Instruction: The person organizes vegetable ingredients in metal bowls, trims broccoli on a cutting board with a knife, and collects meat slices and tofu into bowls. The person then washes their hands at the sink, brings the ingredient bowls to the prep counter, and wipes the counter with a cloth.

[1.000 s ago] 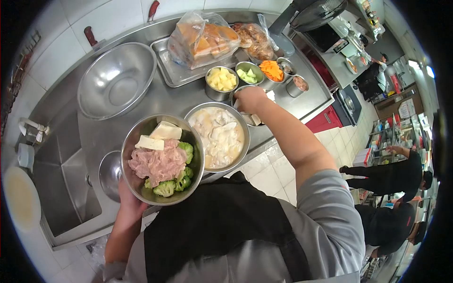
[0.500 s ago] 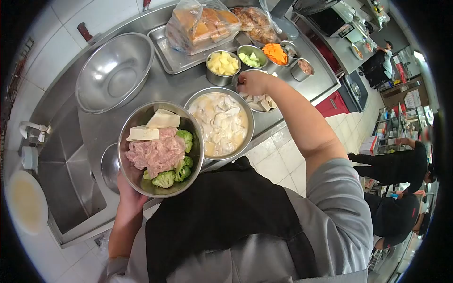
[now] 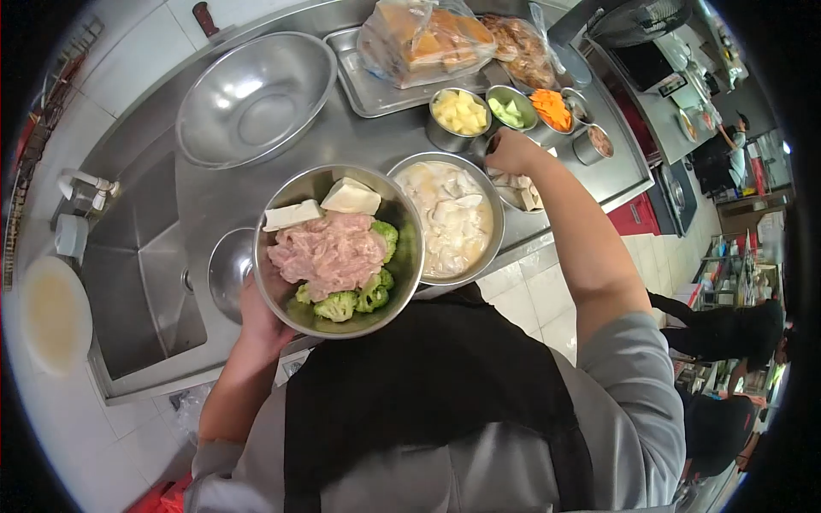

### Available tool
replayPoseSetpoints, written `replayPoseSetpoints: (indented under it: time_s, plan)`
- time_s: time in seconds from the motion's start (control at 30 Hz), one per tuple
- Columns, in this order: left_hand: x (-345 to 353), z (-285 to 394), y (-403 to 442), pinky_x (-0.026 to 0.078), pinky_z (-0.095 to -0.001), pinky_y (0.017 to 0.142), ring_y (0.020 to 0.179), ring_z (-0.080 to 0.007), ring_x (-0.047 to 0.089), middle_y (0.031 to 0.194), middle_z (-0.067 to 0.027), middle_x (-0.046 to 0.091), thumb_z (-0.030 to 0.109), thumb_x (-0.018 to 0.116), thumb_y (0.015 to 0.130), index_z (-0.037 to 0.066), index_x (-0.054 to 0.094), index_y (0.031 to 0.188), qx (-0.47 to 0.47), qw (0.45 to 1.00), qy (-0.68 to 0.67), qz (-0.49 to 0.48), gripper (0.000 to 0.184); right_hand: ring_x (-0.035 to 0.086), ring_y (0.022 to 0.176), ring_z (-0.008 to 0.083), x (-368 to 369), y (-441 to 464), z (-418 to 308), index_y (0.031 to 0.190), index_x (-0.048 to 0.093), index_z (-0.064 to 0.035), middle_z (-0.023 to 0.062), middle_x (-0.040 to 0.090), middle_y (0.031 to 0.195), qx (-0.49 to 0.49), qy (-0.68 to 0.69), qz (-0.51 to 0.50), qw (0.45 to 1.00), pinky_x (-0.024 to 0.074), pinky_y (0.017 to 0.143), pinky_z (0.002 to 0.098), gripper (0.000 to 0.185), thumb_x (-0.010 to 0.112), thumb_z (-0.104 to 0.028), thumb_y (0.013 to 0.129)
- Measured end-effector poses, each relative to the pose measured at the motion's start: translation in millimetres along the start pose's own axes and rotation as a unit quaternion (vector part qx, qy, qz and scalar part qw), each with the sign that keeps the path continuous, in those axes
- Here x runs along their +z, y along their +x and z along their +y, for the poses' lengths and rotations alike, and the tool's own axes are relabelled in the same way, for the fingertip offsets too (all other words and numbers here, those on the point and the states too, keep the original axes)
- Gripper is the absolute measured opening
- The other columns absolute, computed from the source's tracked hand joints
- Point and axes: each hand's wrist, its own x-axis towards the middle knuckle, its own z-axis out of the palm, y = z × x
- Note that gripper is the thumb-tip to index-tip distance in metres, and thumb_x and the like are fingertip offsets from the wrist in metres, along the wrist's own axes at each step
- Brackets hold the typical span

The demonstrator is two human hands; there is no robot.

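My left hand [image 3: 263, 315] grips the side and underside of a steel bowl [image 3: 411, 248]. In it are pink raw minced meat [image 3: 329, 256], green broccoli [image 3: 335, 306] and two white tofu-like slabs [image 3: 352, 197]. At the rim of a small container of pale cut chunks [image 3: 530, 198], my right hand [image 3: 515, 154] has its fingers curled downward and together. Whether something is pinched in them is hidden. A wide steel basin of white pieces in creamy liquid [image 3: 449, 218] sits between the two hands, close beside the held bowl.
Beyond my right hand stand steel cups of yellow cubes [image 3: 460, 111], green pieces [image 3: 511, 113], orange slices [image 3: 552, 109] and pinkish pieces [image 3: 600, 141]. A large steel bowl [image 3: 256, 98], bagged food [image 3: 428, 43] on a tray and a sink [image 3: 141, 291] lie further off. Co-workers are at right.
The whole view has shifted, so the bench appears further right and higher. My right hand stays at the chunk container, and my left hand keeps its hold on the bowl.
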Motion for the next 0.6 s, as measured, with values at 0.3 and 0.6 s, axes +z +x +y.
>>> replayPoseSetpoints:
  time_s: [0.3,0.6]
  plan:
    - [20,-2,13,0.043,-0.0414,0.106,0.126,-0.0261,0.052,0.140,-0.0129,0.050,0.017,0.053,0.096,0.002,0.038,0.143,-0.071,0.977,-0.198,0.031,0.051,0.069,0.088,0.0333,-35,-11,9,0.105,0.068,0.0093,0.0256,0.068,0.105,0.049,0.068,-0.063,0.994,0.0549,0.076,0.0410,0.059,0.070,-0.042,0.074]
    - [17,-3,13,0.038,-0.0389,0.111,0.133,-0.0239,0.046,0.147,-0.0106,0.043,0.035,0.044,0.102,0.004,0.033,0.147,-0.068,0.986,-0.148,-0.032,0.056,0.068,0.088,0.0303,-4,-13,14,0.096,0.070,0.0011,0.0187,0.070,0.095,-0.025,0.083,-0.031,0.996,0.0530,0.080,0.0388,0.047,0.071,-0.040,0.072]
